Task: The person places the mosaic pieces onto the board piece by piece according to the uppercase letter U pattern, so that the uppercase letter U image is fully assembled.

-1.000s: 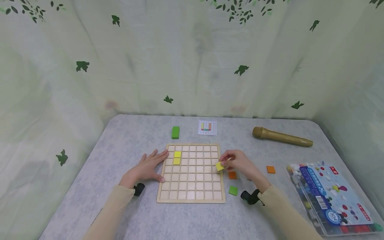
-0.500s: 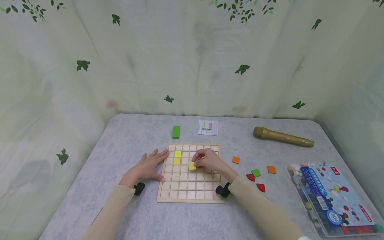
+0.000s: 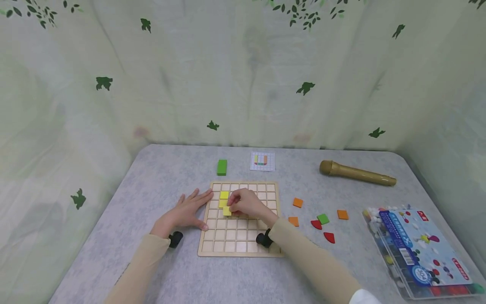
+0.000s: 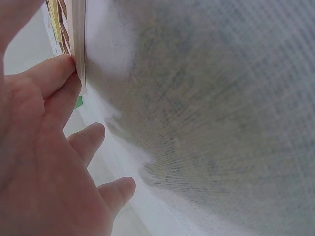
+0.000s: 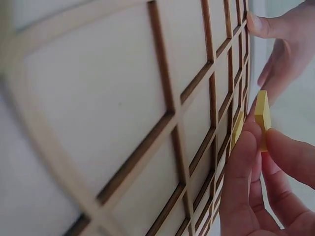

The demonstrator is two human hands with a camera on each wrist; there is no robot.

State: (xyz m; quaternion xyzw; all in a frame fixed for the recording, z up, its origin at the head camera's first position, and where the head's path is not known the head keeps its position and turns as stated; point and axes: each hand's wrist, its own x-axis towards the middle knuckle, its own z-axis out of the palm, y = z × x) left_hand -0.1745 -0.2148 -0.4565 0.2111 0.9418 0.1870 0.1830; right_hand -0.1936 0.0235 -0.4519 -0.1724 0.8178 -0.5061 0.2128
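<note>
A wooden grid board lies on the table. Two yellow square tiles sit in its cells, one below the other, near the upper left. My right hand is over the board and pinches another yellow tile between thumb and fingers, just below those two. In the right wrist view this yellow tile stands tilted, raised off the grid. My left hand lies with fingers spread at the board's left side. In the left wrist view its fingertips touch the board's edge.
Right of the board lie orange tiles, a green tile and red quarter-round pieces. Behind it are a green block and a pattern card. A gold microphone and a clear plastic case are farther right.
My right hand has carried the yellow tile leftward from the board's right edge to beside the two placed tiles. Loose pieces its arm had covered now show. My left hand has not moved.
</note>
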